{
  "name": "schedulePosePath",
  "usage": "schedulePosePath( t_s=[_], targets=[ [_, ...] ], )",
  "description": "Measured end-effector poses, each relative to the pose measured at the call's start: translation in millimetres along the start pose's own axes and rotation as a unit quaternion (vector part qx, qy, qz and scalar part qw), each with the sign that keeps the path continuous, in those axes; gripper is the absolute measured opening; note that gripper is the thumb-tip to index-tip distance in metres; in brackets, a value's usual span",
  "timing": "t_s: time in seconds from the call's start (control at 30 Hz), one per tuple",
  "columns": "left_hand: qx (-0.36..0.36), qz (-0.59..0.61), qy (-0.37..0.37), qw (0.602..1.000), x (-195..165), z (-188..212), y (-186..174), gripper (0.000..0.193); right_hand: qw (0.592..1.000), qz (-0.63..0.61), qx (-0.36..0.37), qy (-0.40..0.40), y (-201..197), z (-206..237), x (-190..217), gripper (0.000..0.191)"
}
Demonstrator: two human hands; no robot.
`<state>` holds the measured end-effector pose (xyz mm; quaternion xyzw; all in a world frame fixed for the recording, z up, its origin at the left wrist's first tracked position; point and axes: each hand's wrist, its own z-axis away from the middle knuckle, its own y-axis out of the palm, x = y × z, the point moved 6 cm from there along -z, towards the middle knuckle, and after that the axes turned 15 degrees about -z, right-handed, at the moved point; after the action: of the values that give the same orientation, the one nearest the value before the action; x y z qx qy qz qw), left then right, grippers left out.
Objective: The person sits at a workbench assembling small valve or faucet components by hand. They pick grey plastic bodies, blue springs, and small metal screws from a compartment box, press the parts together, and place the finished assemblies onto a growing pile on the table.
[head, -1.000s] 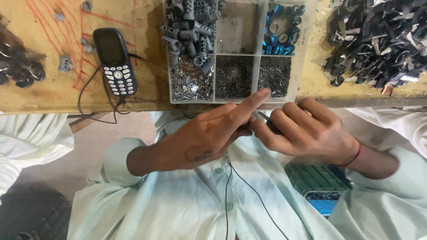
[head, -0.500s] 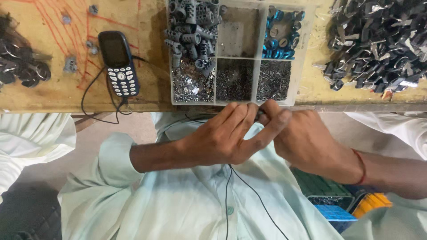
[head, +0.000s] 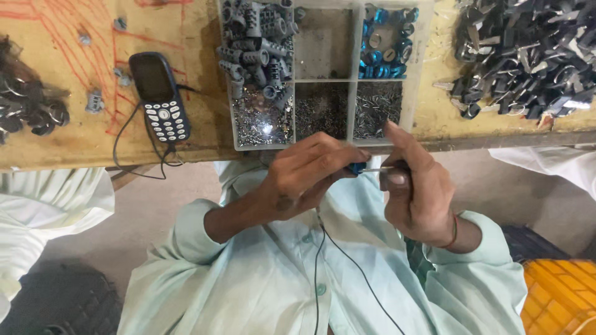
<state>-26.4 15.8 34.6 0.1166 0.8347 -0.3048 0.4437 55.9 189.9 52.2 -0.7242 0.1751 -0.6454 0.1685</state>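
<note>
Both hands meet just below the near edge of the wooden workbench [head: 74,142], over the person's pale green shirt. The left hand [head: 307,177] is curled shut around a small screwdriver [head: 366,168], whose blue handle end peeks out between thumb and forefinger; its thin metal shaft runs nearly level, pointing from the left hand straight across toward the right hand [head: 416,186]. So the tool's long axis lies left to right in the head view, roughly parallel to the bench edge, and its tip ends at the right hand's fingers. The right hand is closed loosely around a small dark part [head: 392,178], pinched between thumb and the inner fingers, while its forefinger stands up straight, clear of the grip. What exactly the part is cannot be told; most of it is hidden in the palm. The screwdriver tip seems to touch or enter the part's near face, though the contact point itself is too small to make out. The two hands are just beside each other, knuckles almost touching, with the left the one that carries the tool and the right the one that steadies the piece. Directly beyond them on the bench sits a clear compartment tray [head: 323,77] with grey cylindrical sleeves, blue rings and small dark screws in separate cells. A keypad phone [head: 160,96] lies to the left with its cable trailing off the edge, and a heap of dark metal clips [head: 528,56] lies to the right.
</note>
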Motion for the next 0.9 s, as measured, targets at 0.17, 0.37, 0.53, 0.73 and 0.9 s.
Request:
schedulePosePath(
  t_s=[0.17, 0.37, 0.53, 0.73, 0.9],
  targets=[
    [0.017, -0.032, 0.017, 0.999, -2.9, -0.4, -1.6, 0.043, 0.995, 0.072, 0.036, -0.059, -0.5, 0.1, 6.5, 0.052],
    [-0.003, -0.083, 0.035, 0.996, -6.9, 5.3, 0.8, 0.039, 0.994, 0.074, 0.069, -0.037, 5.2, -25.4, 30.9, 0.05],
    [0.011, -0.255, 0.132, 0.958, -14.1, 12.1, 7.7, 0.04, 0.99, -0.036, 0.042, 0.128, 13.4, -25.5, 17.0, 0.039],
    [0.038, -0.196, 0.096, 0.975, 0.3, 10.1, 3.5, 0.044, 0.996, 0.022, 0.015, 0.085, 25.1, -24.2, 20.2, 0.044],
    [0.046, -0.125, 0.073, 0.988, 2.3, 13.0, -1.4, 0.048, 0.993, 0.077, 0.089, 0.026, 28.9, -12.3, 19.7, 0.067]
  ],
)
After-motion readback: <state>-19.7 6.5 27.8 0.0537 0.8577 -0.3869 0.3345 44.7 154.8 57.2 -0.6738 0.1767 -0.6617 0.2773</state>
